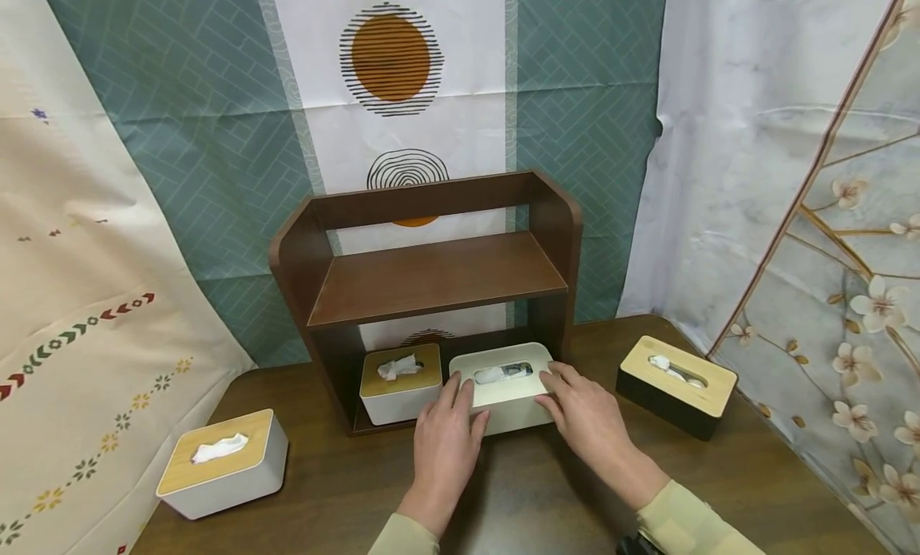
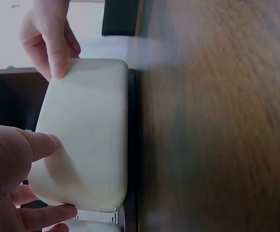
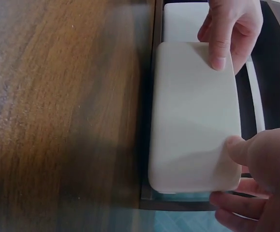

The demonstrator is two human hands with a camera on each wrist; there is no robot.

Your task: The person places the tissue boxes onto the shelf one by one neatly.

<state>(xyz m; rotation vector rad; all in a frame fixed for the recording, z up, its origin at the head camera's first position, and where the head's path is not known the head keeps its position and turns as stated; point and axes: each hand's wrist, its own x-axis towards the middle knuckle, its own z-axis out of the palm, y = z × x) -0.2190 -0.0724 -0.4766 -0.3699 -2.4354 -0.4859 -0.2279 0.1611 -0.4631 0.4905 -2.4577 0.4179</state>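
A cream tissue box [image 1: 512,415] with an oval slot in its top sits at the front of the lower tier of a dark brown two-tier shelf [image 1: 438,279]. My left hand [image 1: 447,439] grips its left end, the thumb against the front face and the fingers around the corner. At the opposite end, my right hand [image 1: 592,419] holds it the same way, thumb in front. In the right wrist view, the front of the cream box [image 3: 193,116] overlaps the shelf's bottom board. Just left of it on that tier stands a white tissue box with a wooden lid [image 1: 398,402].
On the table's left lies another white tissue box with a wooden lid [image 1: 233,487]. A black tissue box with a light wooden lid [image 1: 668,399] stands right of the shelf. Patterned cloths [image 1: 589,140] hang behind and beside the brown table [image 1: 345,499].
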